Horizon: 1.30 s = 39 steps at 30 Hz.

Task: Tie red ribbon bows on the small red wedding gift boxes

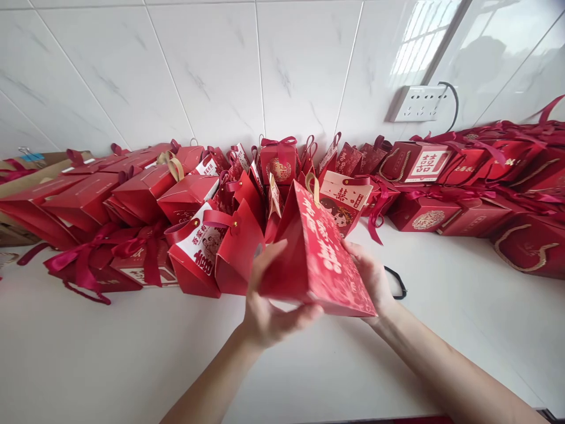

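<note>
Head view. Both hands on one tapered red card box with white printed lettering (338, 253); it is held, tilted, over the glossy white counter (132, 353), in front of the packed rows.

Left hand (265, 309): thumb and fingers spread wide, clasping the box's lower left corner, thumb along the bottom edge. Right hand (375, 282): bears on the right side; its fingers run partly behind the card, so their full spread cannot be told.

Surroundings: red card box with maroon strap handle (241, 253), just left of the held one; cream-fronted card box with a printed figure (344, 197), behind it; thin black loop (399, 282) on the counter near the right wrist.

Handling notes (judgement): folded card probably dents easily, so support low, near the base edges, with even, light pressure from both palms. Keep fingertips off the sloping panels. Keep clearance from neighbouring straps, which could snag.
</note>
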Each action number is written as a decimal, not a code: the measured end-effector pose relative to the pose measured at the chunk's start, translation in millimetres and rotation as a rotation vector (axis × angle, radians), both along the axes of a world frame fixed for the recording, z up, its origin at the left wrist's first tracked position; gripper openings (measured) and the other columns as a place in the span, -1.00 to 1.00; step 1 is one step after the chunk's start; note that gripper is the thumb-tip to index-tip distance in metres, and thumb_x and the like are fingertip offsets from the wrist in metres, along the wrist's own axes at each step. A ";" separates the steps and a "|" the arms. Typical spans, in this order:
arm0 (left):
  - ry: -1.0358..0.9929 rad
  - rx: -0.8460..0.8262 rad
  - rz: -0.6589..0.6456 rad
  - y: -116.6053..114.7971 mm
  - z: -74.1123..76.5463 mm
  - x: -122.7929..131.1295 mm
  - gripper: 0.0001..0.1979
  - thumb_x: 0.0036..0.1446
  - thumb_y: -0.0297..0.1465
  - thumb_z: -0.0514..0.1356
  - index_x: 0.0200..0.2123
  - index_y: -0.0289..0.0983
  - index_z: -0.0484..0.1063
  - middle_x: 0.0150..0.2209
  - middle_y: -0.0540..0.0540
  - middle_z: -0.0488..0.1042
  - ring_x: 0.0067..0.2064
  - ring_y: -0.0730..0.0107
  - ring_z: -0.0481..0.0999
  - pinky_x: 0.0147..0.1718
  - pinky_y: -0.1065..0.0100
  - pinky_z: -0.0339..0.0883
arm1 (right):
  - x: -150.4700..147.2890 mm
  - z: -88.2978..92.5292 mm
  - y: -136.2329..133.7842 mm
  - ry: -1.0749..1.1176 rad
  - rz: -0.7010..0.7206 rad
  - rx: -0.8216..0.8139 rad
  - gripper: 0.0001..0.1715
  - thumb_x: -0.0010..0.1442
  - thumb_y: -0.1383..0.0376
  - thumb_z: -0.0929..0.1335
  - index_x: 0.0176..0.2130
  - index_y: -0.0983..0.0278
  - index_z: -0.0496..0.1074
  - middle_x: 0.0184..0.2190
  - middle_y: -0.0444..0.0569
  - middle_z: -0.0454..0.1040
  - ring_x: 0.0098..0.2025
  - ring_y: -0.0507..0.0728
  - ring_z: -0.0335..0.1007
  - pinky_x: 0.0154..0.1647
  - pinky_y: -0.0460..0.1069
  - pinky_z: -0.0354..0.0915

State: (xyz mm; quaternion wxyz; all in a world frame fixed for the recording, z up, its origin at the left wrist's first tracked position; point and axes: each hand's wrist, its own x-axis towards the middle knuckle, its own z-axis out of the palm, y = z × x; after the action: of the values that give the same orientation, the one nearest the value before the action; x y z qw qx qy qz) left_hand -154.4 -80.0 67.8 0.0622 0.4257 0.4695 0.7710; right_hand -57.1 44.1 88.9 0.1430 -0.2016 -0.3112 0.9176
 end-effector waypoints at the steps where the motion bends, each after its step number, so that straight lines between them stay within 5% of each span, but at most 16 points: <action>1: -0.131 -0.029 -0.040 0.5 3.9 -1.1 -0.43 -0.16 -0.31 0.42 -0.02 -0.08 0.40 -0.10 -0.05 0.50 -0.08 0.16 0.50 -0.09 0.23 0.41 | -0.1 0.9 0.1 0.024 -0.019 0.043 -0.68 0.07 0.08 0.33 -0.24 0.20 0.48 -0.44 -0.06 0.54 -0.37 0.19 0.48 -0.31 0.06 0.38; 4: -0.571 -0.120 -0.250 3.6 15.1 -7.2 -0.49 -0.02 -0.06 0.28 -0.05 -0.21 0.43 -0.16 -0.12 0.54 -0.06 0.11 0.50 -0.11 0.23 0.42 | 0.6 2.6 -0.1 0.101 -0.049 0.191 -0.55 0.09 -0.05 0.31 -0.14 0.15 0.46 -0.41 -0.07 0.54 -0.40 0.16 0.46 -0.36 0.03 0.36; 6: -0.793 -0.182 -0.346 6.8 20.6 -11.8 -0.49 0.04 -0.02 0.21 -0.06 -0.24 0.44 -0.18 -0.12 0.56 -0.09 0.14 0.52 -0.16 0.26 0.45 | 1.1 2.5 0.2 0.141 -0.003 0.260 -0.52 0.09 -0.11 0.30 -0.26 0.20 0.49 -0.54 -0.09 0.48 -0.52 0.11 0.40 -0.43 -0.01 0.33; 9: -1.007 -0.251 -0.363 11.4 25.7 -17.0 -0.63 0.18 -0.12 0.11 -0.15 -0.27 0.48 -0.37 -0.05 0.56 -0.35 0.36 0.55 -0.43 0.43 0.45 | 0.8 0.8 1.1 0.163 0.057 0.283 -0.48 0.10 -0.11 0.30 -0.49 0.27 0.45 -0.68 -0.11 0.35 -0.61 0.05 0.28 -0.48 -0.04 0.29; 12: -1.118 -0.252 -0.334 13.6 27.9 -19.3 -0.70 0.24 -0.20 0.07 -0.20 -0.27 0.49 -0.52 0.03 0.50 -0.56 0.52 0.45 -0.64 0.53 0.34 | -0.1 -0.8 0.9 0.145 0.063 0.269 -0.50 0.14 -0.06 0.30 -0.52 0.29 0.42 -0.69 -0.13 0.33 -0.61 0.04 0.27 -0.47 -0.04 0.27; 24: -1.009 -0.281 -0.302 12.7 26.6 -18.6 -0.59 0.23 -0.11 0.04 -0.10 -0.28 0.48 -0.32 -0.07 0.59 -0.32 0.33 0.57 -0.40 0.41 0.47 | -0.7 -1.9 -0.1 0.186 0.076 0.201 -0.59 0.14 0.01 0.31 -0.48 0.28 0.44 -0.69 -0.11 0.36 -0.61 0.04 0.24 -0.48 -0.04 0.27; 32: -0.639 -0.251 -0.216 6.7 16.1 -13.0 -0.47 0.12 -0.09 0.17 0.11 -0.19 0.31 -0.04 -0.12 0.51 -0.01 0.16 0.50 -0.08 0.26 0.40 | -3.0 -2.1 4.6 -0.010 -0.067 0.054 -0.72 0.12 0.13 0.28 -0.30 0.23 0.48 -0.47 -0.10 0.52 -0.48 0.06 0.39 -0.47 -0.08 0.31; 39: -0.624 -0.114 -0.184 5.2 10.0 -11.2 -0.42 0.07 -0.11 0.21 0.13 -0.19 0.28 0.02 -0.12 0.46 0.08 0.08 0.42 0.01 0.20 0.37 | -4.4 -8.8 6.3 -0.012 -0.085 0.203 -0.72 0.09 0.08 0.31 -0.32 0.23 0.45 -0.45 -0.07 0.48 -0.46 0.10 0.34 -0.48 -0.04 0.28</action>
State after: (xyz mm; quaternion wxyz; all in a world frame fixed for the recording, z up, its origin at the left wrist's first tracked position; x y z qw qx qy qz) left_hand -165.6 -74.8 77.8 0.2962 0.2055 0.4297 0.8279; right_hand -61.5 50.4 80.1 0.1995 -0.2047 -0.3945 0.8733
